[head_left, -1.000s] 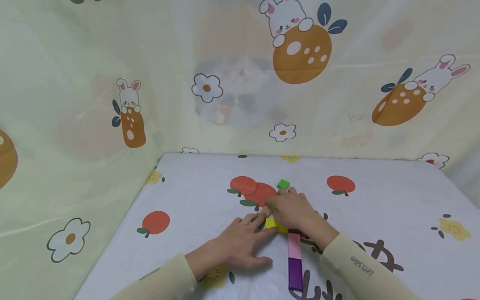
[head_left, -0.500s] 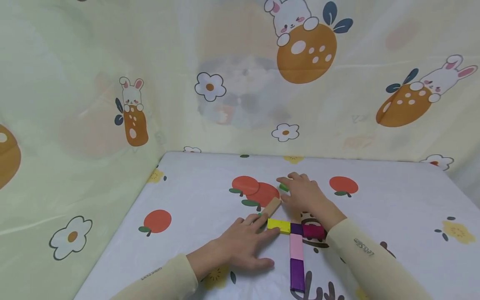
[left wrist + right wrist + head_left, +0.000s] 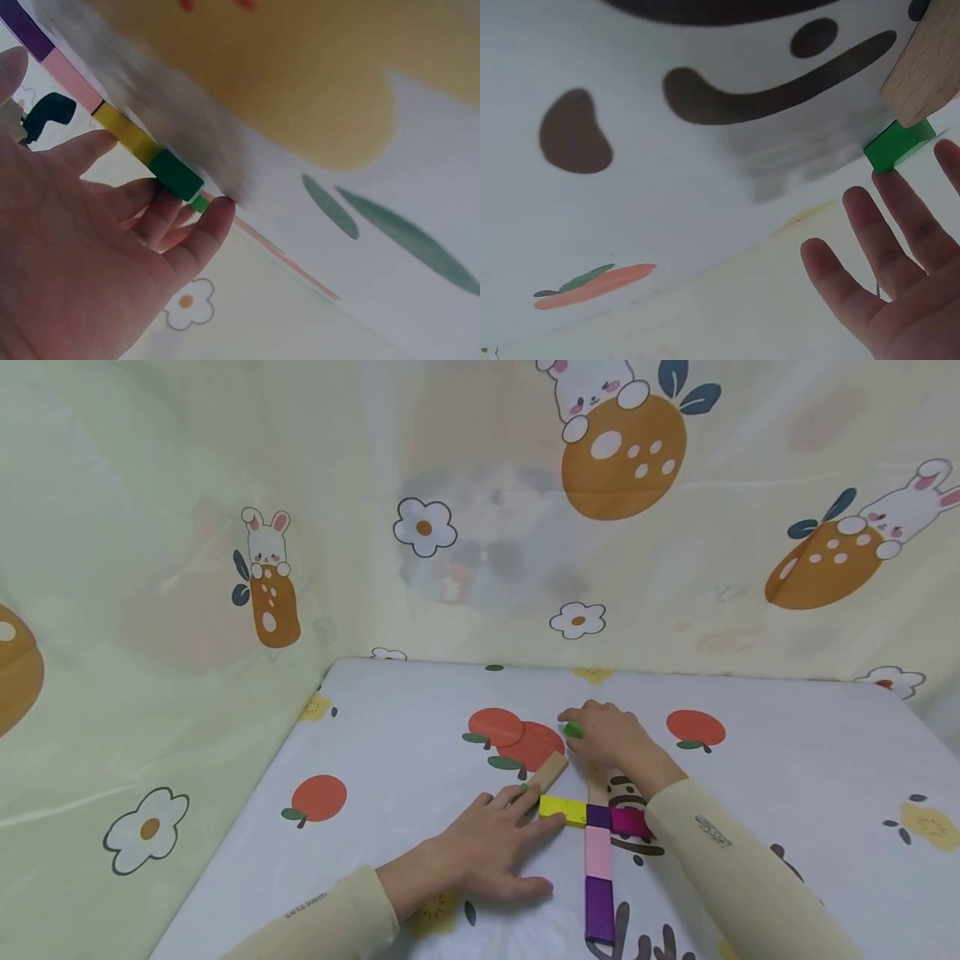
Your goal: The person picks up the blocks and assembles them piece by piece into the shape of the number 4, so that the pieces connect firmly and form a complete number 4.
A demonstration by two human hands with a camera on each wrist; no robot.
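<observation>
My right hand [image 3: 611,739] pinches a small green block [image 3: 573,729] between thumb and index finger at the far end of the layout. In the right wrist view a fingertip lies right at the green block [image 3: 896,145], by a wooden block [image 3: 922,71]. My left hand [image 3: 487,852] lies relaxed with fingers spread. Its index fingertip is at the yellow block [image 3: 564,811], and other fingertips are by a dark green block [image 3: 177,174] and a slanted wooden block [image 3: 551,770]. Beside the yellow block, a small purple block [image 3: 598,816] and a magenta block [image 3: 630,822] continue the row.
Below the small purple block, a pink block [image 3: 597,852] and a long purple block [image 3: 599,910] run toward me. Another wooden block [image 3: 597,785] extends up under my right hand. The white printed tablecloth [image 3: 397,735] meets a patterned curtain [image 3: 480,593] behind.
My right hand has moved from the slanted wooden block up and right to the green block and closed on it. My left hand stays put. The head view has shifted slightly.
</observation>
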